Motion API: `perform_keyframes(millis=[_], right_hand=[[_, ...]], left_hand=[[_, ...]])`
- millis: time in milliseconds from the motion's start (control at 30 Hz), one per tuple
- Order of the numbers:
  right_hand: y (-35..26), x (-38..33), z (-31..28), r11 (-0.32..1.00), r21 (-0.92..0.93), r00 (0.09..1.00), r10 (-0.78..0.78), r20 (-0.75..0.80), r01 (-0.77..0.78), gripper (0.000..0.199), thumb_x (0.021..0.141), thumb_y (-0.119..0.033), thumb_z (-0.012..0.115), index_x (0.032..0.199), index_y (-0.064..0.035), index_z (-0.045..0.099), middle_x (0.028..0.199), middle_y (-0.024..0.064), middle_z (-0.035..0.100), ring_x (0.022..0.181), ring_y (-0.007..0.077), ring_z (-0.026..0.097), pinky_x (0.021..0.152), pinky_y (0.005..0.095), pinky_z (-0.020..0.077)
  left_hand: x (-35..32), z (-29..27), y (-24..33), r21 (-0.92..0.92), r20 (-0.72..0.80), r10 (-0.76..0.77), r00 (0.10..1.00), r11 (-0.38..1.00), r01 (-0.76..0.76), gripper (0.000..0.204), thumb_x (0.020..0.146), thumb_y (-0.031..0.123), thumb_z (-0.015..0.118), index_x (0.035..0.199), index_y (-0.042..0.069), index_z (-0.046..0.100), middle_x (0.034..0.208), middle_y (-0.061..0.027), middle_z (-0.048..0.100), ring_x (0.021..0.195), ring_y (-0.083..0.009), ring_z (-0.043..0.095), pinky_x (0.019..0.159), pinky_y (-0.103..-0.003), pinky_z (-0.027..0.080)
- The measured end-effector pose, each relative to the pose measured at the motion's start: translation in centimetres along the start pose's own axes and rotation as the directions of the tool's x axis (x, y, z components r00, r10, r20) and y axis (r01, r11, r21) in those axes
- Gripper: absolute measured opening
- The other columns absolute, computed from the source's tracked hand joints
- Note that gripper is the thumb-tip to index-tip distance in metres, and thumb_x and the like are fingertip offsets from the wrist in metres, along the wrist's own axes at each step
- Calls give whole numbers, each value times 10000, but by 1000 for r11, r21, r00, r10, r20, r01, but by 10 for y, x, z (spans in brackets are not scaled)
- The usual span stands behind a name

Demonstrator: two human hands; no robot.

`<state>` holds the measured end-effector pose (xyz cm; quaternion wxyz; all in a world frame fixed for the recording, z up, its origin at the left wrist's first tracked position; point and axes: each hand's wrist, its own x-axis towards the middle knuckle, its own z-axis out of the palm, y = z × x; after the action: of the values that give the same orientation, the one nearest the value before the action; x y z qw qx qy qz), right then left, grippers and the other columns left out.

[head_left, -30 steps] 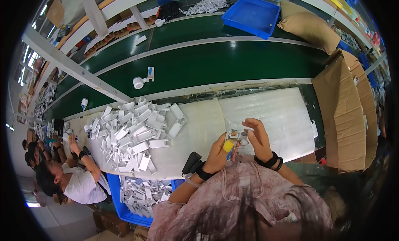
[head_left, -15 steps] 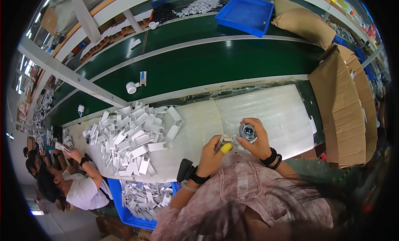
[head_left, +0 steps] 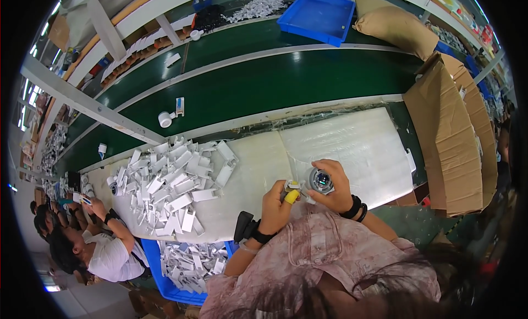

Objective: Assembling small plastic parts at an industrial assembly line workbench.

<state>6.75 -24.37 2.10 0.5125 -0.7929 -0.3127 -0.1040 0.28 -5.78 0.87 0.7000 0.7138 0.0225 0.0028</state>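
Note:
My right hand is closed round a small round camera head, its dark lens and grey-white ring facing up. My left hand pinches a small white plastic part; its thumb wears a yellow finger cover. The white part lies close beside the camera head, and whether the two are joined I cannot tell. Both hands are over the near edge of the padded white table. Left of them lies a heap of white plastic housings.
Below the heap, a blue crate holds more white parts. A green conveyor runs behind the table, carrying a white camera unit. A cardboard box stands at the right. At left, another person handles a part.
My hands and the parts they hold stay close together, with the camera head turned slightly. The whole view has shifted a little. My grips are unchanged.

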Motion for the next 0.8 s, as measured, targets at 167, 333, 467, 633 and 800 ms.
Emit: perform_keyframes(millis=[167,333,467,633,800], right_hand=[[-4,-2,4,1000,19,1000,6,23,-7,614,675,-152,790,1214,-20,527,1178,167,561,1077,318,544,918,388,442],[-6,-1,2,1000,5,1000,-6,-10,6,605,667,-148,796,1200,-15,541,1164,167,563,1070,318,549,911,386,447],[-2,-2,2,1000,1,999,-1,-34,1,613,652,-136,800,1195,-11,544,1155,170,565,1059,325,553,903,387,449],[-2,-3,1,1000,7,1000,7,-28,-7,611,653,-135,801,1193,-10,545,1151,172,566,1056,327,553,899,389,450],[-2,-2,0,1000,-1,999,11,-34,-11,605,660,-135,801,1193,-10,543,1139,172,569,1055,328,554,898,384,450]], left_hand=[[-2,1,-4,-1,-9,-9,1000,1000,9,136,915,72,552,1012,-21,531,851,-73,654,746,-112,636,680,-250,508],[-1,0,-3,-125,35,-97,995,987,100,167,915,59,567,1061,-18,542,875,-77,655,785,-123,637,669,-255,514],[3,-1,-6,-278,83,-199,976,936,215,179,909,51,582,1072,-13,549,890,-78,653,796,-130,638,676,-258,518],[2,-3,-5,-278,95,-284,954,913,299,179,900,40,594,1061,-20,546,919,-75,651,787,-137,640,712,-264,517],[1,-1,-6,-278,62,-193,979,939,203,179,888,20,604,1052,-21,548,930,-72,645,816,-133,634,735,-251,504]])
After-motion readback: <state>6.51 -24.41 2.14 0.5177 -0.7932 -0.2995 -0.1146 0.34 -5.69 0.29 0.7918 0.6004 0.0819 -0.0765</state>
